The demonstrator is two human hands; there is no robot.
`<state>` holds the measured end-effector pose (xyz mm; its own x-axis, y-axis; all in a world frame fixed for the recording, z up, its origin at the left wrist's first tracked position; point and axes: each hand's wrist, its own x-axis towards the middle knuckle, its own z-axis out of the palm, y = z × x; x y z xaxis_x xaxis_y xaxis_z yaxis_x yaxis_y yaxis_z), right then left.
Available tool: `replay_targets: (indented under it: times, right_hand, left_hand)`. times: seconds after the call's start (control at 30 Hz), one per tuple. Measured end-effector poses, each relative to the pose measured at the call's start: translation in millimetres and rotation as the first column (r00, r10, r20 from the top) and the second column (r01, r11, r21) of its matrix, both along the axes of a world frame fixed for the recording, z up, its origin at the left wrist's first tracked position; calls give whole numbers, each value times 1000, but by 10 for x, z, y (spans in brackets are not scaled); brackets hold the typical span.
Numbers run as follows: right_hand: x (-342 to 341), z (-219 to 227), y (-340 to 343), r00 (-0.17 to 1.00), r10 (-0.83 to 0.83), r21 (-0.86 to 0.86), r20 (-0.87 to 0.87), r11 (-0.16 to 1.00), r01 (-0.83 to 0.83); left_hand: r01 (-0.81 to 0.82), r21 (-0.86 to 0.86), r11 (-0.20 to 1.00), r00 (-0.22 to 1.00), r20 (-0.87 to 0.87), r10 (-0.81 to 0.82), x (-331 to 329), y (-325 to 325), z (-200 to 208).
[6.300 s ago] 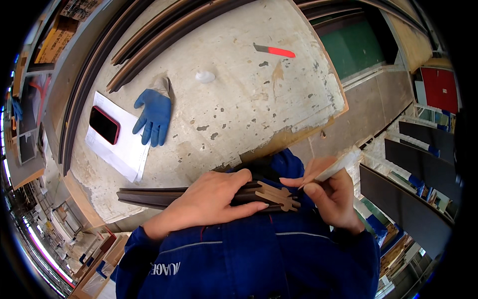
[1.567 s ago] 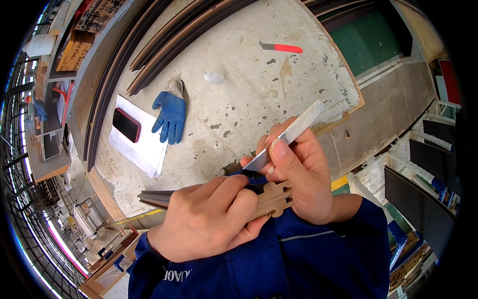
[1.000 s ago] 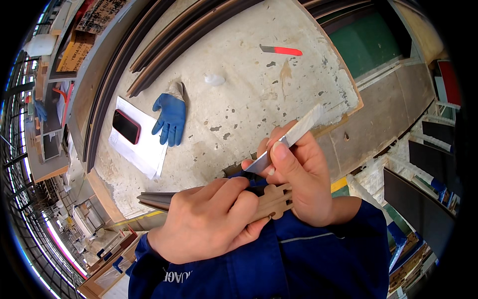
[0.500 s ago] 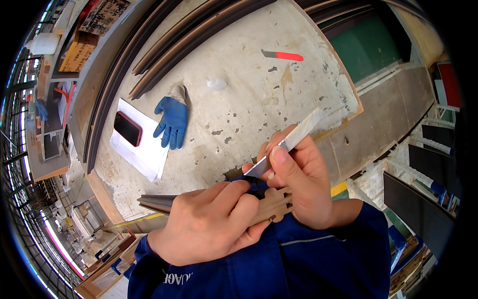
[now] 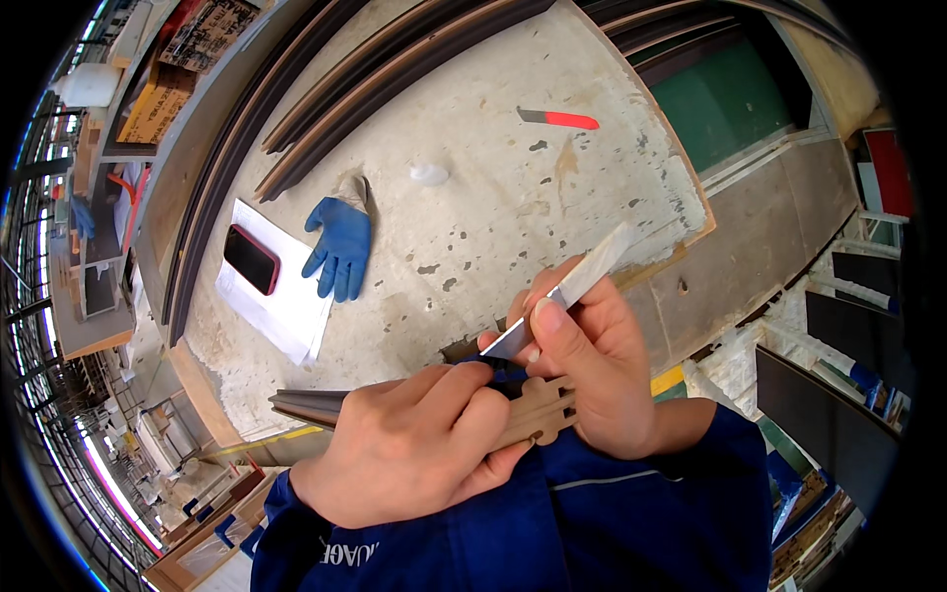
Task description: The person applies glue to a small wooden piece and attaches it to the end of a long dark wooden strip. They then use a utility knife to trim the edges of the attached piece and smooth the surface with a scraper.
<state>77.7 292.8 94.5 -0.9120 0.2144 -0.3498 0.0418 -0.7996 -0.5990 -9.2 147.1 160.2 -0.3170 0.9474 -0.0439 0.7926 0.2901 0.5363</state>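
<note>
Both hands point(image 5: 414, 444) point(image 5: 587, 370) clenched, touching

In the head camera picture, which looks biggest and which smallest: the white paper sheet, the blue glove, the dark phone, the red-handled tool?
1. white paper sheet
2. blue glove
3. and 4. phone and red-handled tool look about alike; the tool lies farther off, so unsure.

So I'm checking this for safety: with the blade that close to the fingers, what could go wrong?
1. The right hand works a bare blade at the end of the profile, tip near the left hand; a slip could cut its fingers.
2. Both hands are bare while the blue glove lies unused on the table.
3. The profile is hand-held, not clamped, so it may shift.
</note>
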Motion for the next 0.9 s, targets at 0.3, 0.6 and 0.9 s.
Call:
replay_targets:
  times: [0.3,0.6,0.9]
  right_hand:
    - [-3,98,11,998,11,86,66,996,-16]
    - [17,83,4,998,9,67,67,998,-14]
    - [24,69,0,999,14,68,46,998,-17]
  left_hand:
    - [12,0,1000,1000,5,-12,8,11,4]
    - [16,6,1000,1000,5,-16,8,2,-6]
    - [9,7,1000,1000,-4,-9,21,-2,-5]
